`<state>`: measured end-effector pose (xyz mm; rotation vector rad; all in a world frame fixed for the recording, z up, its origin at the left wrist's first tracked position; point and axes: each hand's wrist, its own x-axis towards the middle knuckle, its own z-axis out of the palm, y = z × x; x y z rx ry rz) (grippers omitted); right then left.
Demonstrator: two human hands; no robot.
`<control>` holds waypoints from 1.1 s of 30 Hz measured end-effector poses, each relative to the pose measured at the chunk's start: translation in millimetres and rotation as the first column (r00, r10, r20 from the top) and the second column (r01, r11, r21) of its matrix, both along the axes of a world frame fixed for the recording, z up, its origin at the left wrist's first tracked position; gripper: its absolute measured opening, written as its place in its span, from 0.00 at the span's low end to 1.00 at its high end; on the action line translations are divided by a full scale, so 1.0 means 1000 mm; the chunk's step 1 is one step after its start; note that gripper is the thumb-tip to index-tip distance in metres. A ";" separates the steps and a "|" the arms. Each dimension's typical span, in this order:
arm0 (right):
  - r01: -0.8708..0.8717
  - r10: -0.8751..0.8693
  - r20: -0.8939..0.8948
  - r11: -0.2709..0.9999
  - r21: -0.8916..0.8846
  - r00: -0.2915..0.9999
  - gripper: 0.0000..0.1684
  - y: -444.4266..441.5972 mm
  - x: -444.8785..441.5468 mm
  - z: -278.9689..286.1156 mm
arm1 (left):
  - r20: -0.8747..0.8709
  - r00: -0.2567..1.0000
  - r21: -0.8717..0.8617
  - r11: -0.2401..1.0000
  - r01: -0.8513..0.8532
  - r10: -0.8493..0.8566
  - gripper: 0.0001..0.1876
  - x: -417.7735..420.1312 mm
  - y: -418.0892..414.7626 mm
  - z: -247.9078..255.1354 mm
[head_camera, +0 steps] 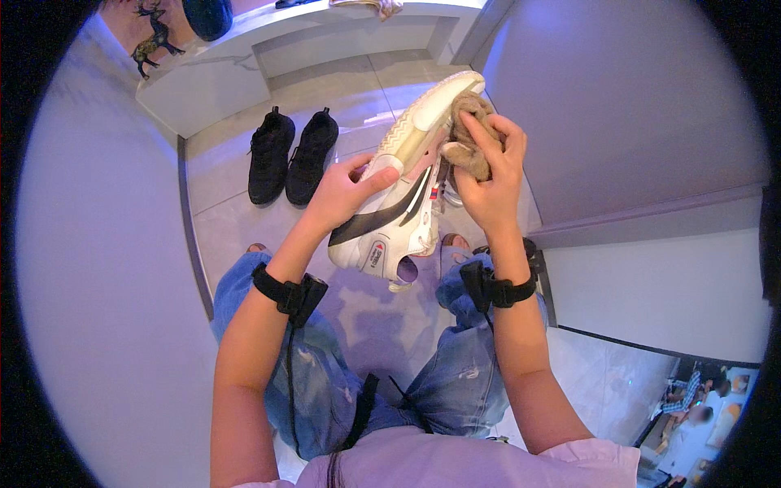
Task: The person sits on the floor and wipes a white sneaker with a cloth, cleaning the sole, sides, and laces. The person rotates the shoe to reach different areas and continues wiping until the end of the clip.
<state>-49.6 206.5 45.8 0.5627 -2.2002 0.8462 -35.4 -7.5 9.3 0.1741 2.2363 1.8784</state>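
A white sneaker [390,226] with a dark side stripe is held up in front of me, its toe pointing up and to the right and its thick sole facing up and left. My left hand [351,186] grips the sole edge near the midfoot, thumb on the side wall. In my right hand [494,165] is a bunched brown cloth [470,110], pressed against the upper near the toe. Part of another light shoe [452,194] shows behind the sneaker, mostly hidden.
Two black shoes [270,158] stand side by side on the tiled floor. Beyond them is a white marble-look ledge [201,76] bearing a deer figurine [155,39]. A pale wall rises at left, a grey panel [622,104] at right. Other people are far off at lower right.
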 end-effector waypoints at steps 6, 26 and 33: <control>0.117 -0.078 0.177 0.967 -0.227 0.981 0.30 0.010 -0.014 -0.003 | 0.063 0.997 -0.020 0.999 0.035 -0.034 0.32 -0.002 0.003 -0.001; 0.199 0.563 0.594 0.608 -0.769 0.574 0.34 0.024 -0.002 -0.004 | 0.357 0.930 0.479 0.872 -0.101 -0.089 0.41 0.006 0.008 -0.009; 0.161 0.594 0.596 0.623 -0.766 0.539 0.34 0.025 0.007 -0.025 | 0.273 0.960 0.465 0.882 -0.076 -0.061 0.40 0.016 0.017 0.001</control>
